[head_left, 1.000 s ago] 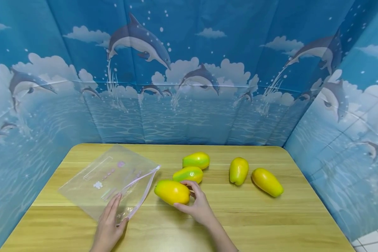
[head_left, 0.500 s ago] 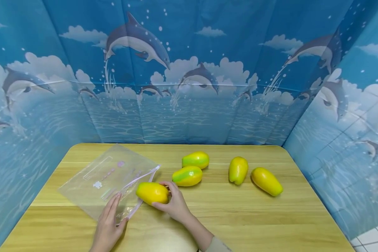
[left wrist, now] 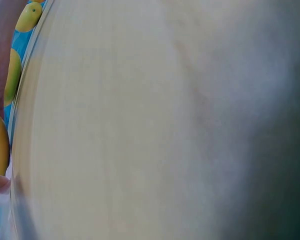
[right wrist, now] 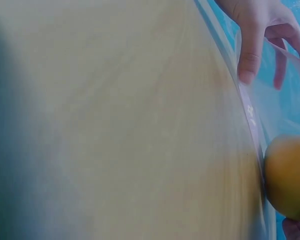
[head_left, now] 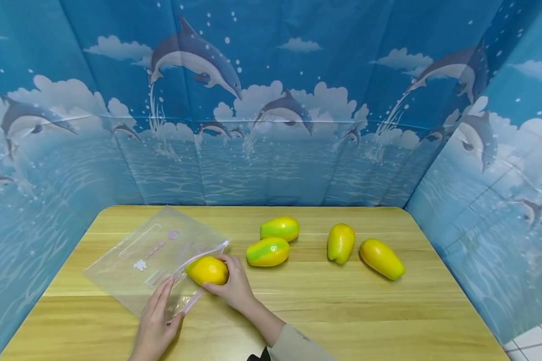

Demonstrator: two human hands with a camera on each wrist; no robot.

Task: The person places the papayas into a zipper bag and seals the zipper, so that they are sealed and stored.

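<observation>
Tabletop [head_left: 352,311]: rounded far corners are seen at 11 and 1 o'clock; the far edge is backed by a dolphin-printed curtain [head_left: 271,170], hung at 9 and 3 too.
Room around the held fruit [head_left: 208,271]: wood grain is shown broadly towards 4 o'clock, crossed at 5 by the right sleeve [head_left: 298,346].
Other fruits: a back fruit [head_left: 280,228] and front fruit [head_left: 268,251] are set close together at 2 o'clock; an upright fruit [head_left: 341,243] and slanted fruit [head_left: 382,259] lie well apart, at 3.
Clear bag [head_left: 131,245]: laid flat towards 10 o'clock, its far corner brought to the tabletop edge; its pinkish zip edge is turned to 4.
Bag mouth: overlapped by the held fruit; how far inside cannot be told.
Left hand [head_left: 155,316]: placed at 8, fingers extended over the bag, thumb rested by the zip.
Right hand [head_left: 235,286]: placed at 4, partly curled, thumb and fingers gripping the held fruit's end.
</observation>
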